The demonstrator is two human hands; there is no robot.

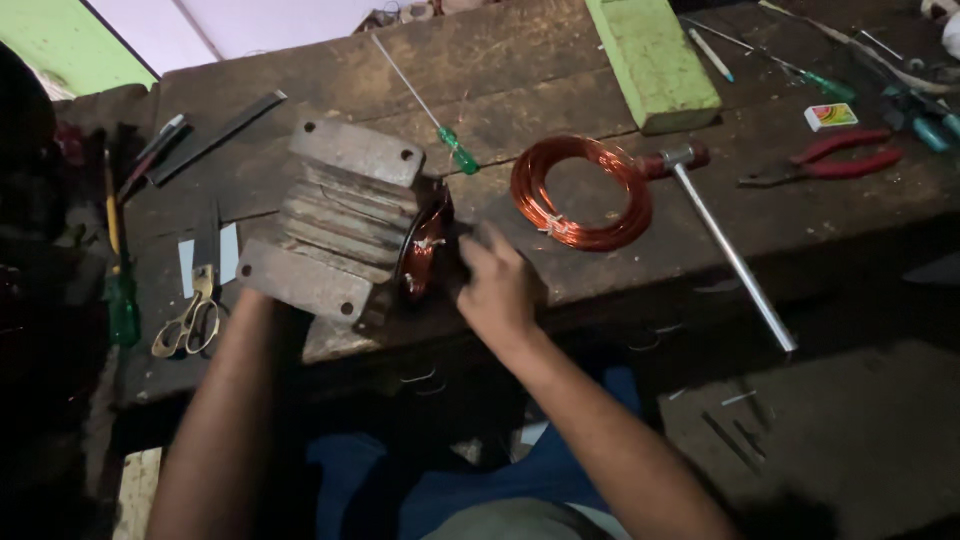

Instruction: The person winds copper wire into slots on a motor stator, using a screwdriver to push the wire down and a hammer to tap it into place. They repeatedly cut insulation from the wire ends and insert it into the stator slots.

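1. At the near edge of the worktop (600, 270), seen from the head camera, the right hand (497, 290) presses its fingers against the open end of a ribbed grey motor stator (335, 225), right where copper winding (422, 255) shows in the bore. That grip looks narrow, fingertips bunched on the wire rather than wrapped around anything.
2. The left hand is hidden behind the stator's near flange; only the forearm (225, 420) shows, so I cannot tell how that grip stands.
3. As a judgement: some copper already sits inside the stator, while a full coil of copper wire (580, 193) lies just right of the right-hand grip, unused, so much winding seems left.
4. Beyond that coil lie a metal hammer (725, 245) and red-handled pliers (835, 160).
5. Packages and labels: a small flat box (830, 116), white-edged with yellow, green and red print, rests well right of the grip, past a pale green block (655, 60). White paper slips (229, 253) lie left of the stator beside scissors (190, 320).
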